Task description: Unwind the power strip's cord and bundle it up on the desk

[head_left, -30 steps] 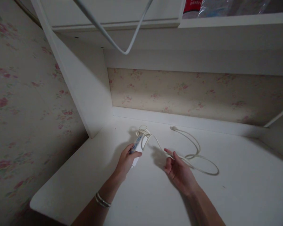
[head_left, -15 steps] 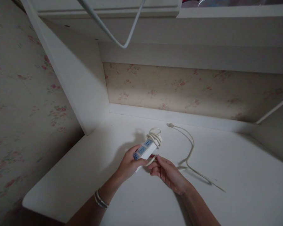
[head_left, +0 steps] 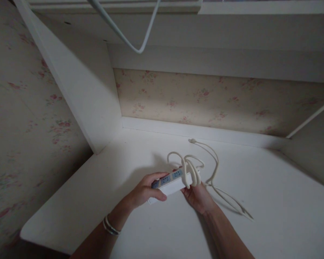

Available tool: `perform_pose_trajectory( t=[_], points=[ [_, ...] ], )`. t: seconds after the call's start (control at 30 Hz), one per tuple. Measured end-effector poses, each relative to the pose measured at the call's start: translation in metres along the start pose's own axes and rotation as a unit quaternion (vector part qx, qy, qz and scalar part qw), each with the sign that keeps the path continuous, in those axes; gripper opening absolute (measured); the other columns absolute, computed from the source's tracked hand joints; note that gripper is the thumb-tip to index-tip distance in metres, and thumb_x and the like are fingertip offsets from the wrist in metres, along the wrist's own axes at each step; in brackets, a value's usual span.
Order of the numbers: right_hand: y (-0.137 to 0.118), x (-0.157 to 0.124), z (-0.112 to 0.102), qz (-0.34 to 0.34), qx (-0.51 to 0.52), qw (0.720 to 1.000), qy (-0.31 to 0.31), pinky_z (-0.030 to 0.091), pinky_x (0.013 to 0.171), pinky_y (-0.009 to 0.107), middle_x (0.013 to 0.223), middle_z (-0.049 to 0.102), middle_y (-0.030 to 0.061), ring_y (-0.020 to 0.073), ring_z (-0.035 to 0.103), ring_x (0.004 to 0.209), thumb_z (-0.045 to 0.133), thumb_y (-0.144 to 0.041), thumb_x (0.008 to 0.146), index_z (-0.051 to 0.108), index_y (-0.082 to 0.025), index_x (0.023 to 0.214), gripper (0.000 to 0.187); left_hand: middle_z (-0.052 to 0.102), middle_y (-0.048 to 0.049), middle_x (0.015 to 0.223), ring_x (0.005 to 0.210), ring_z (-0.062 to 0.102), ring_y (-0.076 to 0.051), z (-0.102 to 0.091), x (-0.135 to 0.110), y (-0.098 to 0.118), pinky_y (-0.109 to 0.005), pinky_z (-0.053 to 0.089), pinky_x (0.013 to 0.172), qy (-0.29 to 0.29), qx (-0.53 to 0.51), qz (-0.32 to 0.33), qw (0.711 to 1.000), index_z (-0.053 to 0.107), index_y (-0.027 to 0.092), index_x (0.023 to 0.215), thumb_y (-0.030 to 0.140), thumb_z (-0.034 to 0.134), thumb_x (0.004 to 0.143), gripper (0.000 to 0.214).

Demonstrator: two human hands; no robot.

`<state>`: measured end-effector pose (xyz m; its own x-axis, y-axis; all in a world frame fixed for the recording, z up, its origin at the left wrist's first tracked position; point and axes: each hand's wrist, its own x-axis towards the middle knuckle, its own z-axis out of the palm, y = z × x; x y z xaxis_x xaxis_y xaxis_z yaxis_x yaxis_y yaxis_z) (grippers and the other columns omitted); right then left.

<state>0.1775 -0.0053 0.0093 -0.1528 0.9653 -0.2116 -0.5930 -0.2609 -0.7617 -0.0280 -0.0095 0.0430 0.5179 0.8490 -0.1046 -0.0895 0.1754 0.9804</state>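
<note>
A white power strip (head_left: 172,187) with blue-grey socket faces is held tilted above the white desk, its right end raised. My left hand (head_left: 147,190) is closed around its left end, thumb across the front side. Several loops of its cream cord (head_left: 193,172) wrap loosely around the right end, with slack loops standing out above. My right hand (head_left: 199,198) is behind and under that end, fingers curled at the cord and partly hidden by the strip. From beside this hand the cord runs out onto the desk.
The loose cord length lies on the desk (head_left: 135,151) to the right, its plug (head_left: 192,141) near the back ledge. A pale cable (head_left: 140,50) hangs from above. A side panel (head_left: 78,82) stands at the left, and a shelf (head_left: 218,32) overhangs the desk.
The power strip has turned flatter, its wrapped end moving right and down. My right hand has gone from pulling cord in front to behind the wrapped end. The cord loops look looser.
</note>
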Motion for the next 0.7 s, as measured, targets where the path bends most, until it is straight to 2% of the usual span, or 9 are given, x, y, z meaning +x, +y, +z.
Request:
perform_pose_trajectory(
  t=[0.07,0.17,0.3,0.4,0.57,0.7],
  points=[
    [-0.006,-0.003,0.001,0.003,0.017,1.0,-0.003,0.052,0.067,0.028,0.102,0.072,0.0031,0.0153,0.063,0.075,0.078,-0.037,0.068,0.069,-0.025,0.102,0.037,0.065,-0.001,0.108,0.098,0.054,-0.022,0.0,0.0,-0.001,-0.025,0.04,0.078,-0.032,0.012,-0.007,0.999,0.067,0.021,0.115,0.012,0.077,0.05,0.066],
    [-0.01,-0.005,-0.001,-0.001,0.028,0.999,0.02,0.051,0.063,0.028,0.111,0.069,0.0011,0.0143,0.062,0.074,0.079,-0.034,0.067,0.068,-0.029,0.106,0.04,0.065,-0.0005,0.104,0.095,0.055,-0.022,-0.001,-0.001,-0.006,-0.026,0.04,0.076,-0.044,0.066,-0.024,0.997,0.068,0.021,0.114,0.014,0.08,0.049,0.067],
    [-0.011,0.001,-0.014,-0.036,0.035,0.998,0.032,0.05,0.06,0.025,0.099,0.071,-0.0027,0.0113,0.061,0.067,0.078,-0.033,0.071,0.069,-0.03,0.098,0.029,0.065,-0.0006,0.101,0.092,0.056,-0.022,-0.002,-0.001,-0.007,-0.026,0.041,0.074,-0.045,0.123,-0.036,0.991,0.068,0.022,0.113,0.018,0.08,0.049,0.066],
    [-0.017,0.005,-0.026,-0.066,0.068,0.994,0.062,0.052,0.061,0.026,0.095,0.072,-0.0045,0.0116,0.063,0.067,0.076,-0.036,0.073,0.069,-0.031,0.094,0.022,0.066,-0.0005,0.099,0.092,0.056,-0.023,-0.003,-0.001,-0.005,-0.026,0.041,0.073,-0.042,0.145,-0.036,0.988,0.069,0.021,0.111,0.02,0.08,0.049,0.064],
    [-0.032,0.004,-0.036,-0.101,0.15,0.982,0.063,0.055,0.067,0.031,0.092,0.073,-0.0059,0.0135,0.065,0.07,0.074,-0.033,0.077,0.07,-0.033,0.093,0.017,0.067,-0.0004,0.1,0.089,0.057,-0.021,-0.002,0.003,-0.003,-0.025,0.041,0.07,0.017,0.154,-0.025,0.988,0.069,0.02,0.112,0.019,0.076,0.053,0.059],
    [-0.034,0.004,-0.033,-0.106,0.194,0.974,0.049,0.056,0.066,0.03,0.092,0.074,-0.0052,0.0124,0.065,0.067,0.071,-0.024,0.079,0.07,-0.031,0.092,0.015,0.067,-0.0003,0.1,0.091,0.058,-0.021,-0.002,0.006,-0.003,-0.025,0.04,0.073,0.101,0.148,-0.016,0.984,0.068,0.02,0.112,0.019,0.074,0.056,0.056]
  ],
)
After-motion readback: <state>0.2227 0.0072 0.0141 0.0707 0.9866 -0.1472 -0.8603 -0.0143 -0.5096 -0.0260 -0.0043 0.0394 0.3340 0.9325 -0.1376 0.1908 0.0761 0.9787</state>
